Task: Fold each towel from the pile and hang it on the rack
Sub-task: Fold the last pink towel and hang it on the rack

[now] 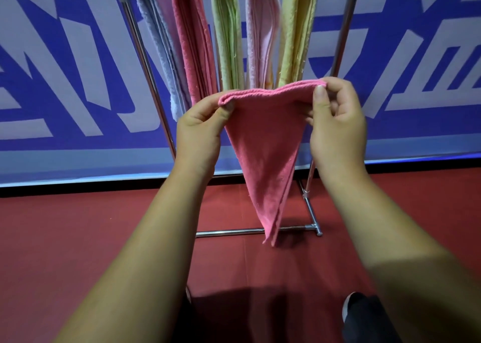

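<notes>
Holding the pink towel (263, 144) up mid-frame, in the air, in front of the rack (145, 64). My left grip (200, 129) pinches the top left corner: thumb on my side, fingers curled behind the cloth. My right grip (335, 123) pinches the top right corner between thumb and forefinger, the other fingers loosely curled below. Both are closed on cloth, nothing else in them. The top edge runs between the two, right end a bit higher, slight dip in the middle. The towel is doubled: stacked layers show along the top edge and at the bottom tip. It hangs free and narrows to a point at low centre, where it overlaps the rack's chrome foot bar (234, 232) in the picture; can't tell if they touch. Behind, at top centre, folded towels hang side by side on the rack, left to right: lavender towel (158, 56), deep pink towel (192, 43), green towel (227, 35), pale pink towel (261, 37), yellow towel (296, 30). Their lower ends sit just behind the top edge of the one I hold. The frame cuts the rack's top rail. Red floor (78, 238) below, blue-and-white banner (65, 69) across the back. Dark shoe (351, 306) at lower right.
</notes>
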Motion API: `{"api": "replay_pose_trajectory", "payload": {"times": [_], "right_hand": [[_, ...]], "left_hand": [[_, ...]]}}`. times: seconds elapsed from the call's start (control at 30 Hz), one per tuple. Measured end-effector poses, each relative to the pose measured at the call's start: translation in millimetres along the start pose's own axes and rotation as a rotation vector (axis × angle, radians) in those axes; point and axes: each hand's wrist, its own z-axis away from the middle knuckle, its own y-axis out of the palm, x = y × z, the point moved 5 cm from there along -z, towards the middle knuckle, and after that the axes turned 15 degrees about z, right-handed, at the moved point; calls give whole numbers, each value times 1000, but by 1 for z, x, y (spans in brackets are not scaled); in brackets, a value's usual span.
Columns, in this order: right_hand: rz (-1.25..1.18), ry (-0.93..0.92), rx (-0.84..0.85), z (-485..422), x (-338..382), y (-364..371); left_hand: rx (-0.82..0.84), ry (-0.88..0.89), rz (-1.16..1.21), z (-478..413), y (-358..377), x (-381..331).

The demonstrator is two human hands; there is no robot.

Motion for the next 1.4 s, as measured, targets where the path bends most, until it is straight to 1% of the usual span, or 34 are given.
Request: {"api": "replay_pose_trajectory", "payload": {"times": [0.23,0.37,0.43,0.57,0.67,0.83,1.13,1.4], "right_hand": [[-38,17,15,-1,3,1],[68,25,45,-1,-2,2],[126,55,88,0,-8,4],[120,71,87,1,-16,1],[131,94,100,1,-23,5],[124,112,103,0,-27,11],[148,140,145,1,-32,17],[116,175,94,8,-37,17]], "left_hand": [[-16,6,-49,4,-1,-5],[-107,-1,-142,6,-10,-4],[-115,-36,-176,8,-14,0],[-102,-67,-132,9,-16,-2],[-93,-166,-69,10,-16,5],[-144,-240,-71,14,-17,13],[-209,-249,-16,13,-22,19],[-187,-249,18,18,-16,21]]}}
